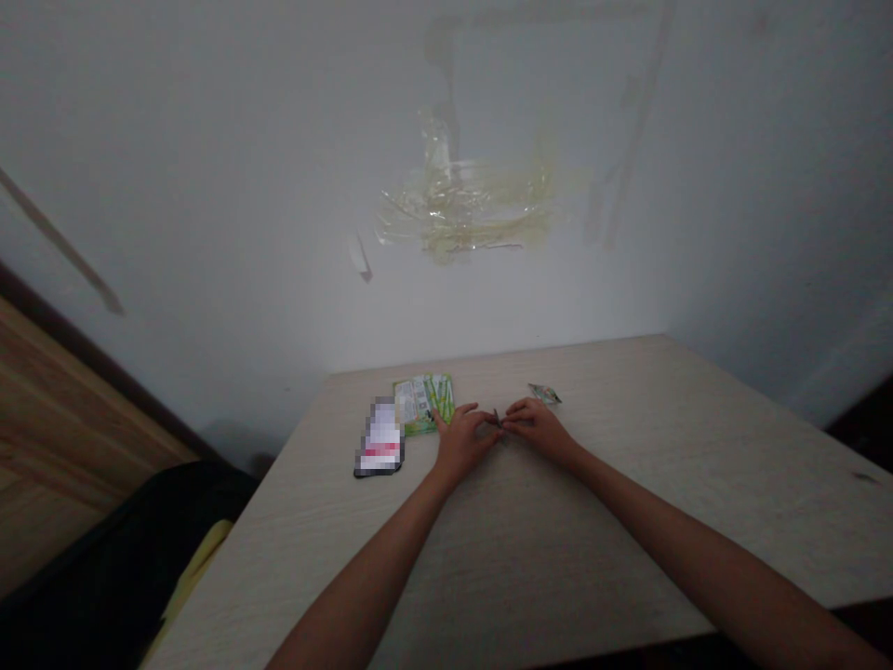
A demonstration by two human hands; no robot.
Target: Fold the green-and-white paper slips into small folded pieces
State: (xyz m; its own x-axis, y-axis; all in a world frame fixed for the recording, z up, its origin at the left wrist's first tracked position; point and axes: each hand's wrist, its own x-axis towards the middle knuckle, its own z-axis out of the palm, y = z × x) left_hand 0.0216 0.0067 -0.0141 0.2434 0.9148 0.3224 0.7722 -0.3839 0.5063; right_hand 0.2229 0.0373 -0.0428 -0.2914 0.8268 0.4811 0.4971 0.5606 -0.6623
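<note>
Bare forearms (377,568) over pale wood-grain table (544,558), near edge | left hand (460,440), right hand (540,428) pinching small thin dark piece (498,418) | green-white printed cards (417,400) toward far-left corner

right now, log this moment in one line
left hand: pinching thin piece; right hand: same piece; beside left hand: green printed item, phone; beyond right hand: wrapper

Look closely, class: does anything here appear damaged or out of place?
Yes: on the wall behind the table, a patch of clear tape is wrinkled and yellowed, with dull streaks above, unlike the plainer surface around it.
</note>
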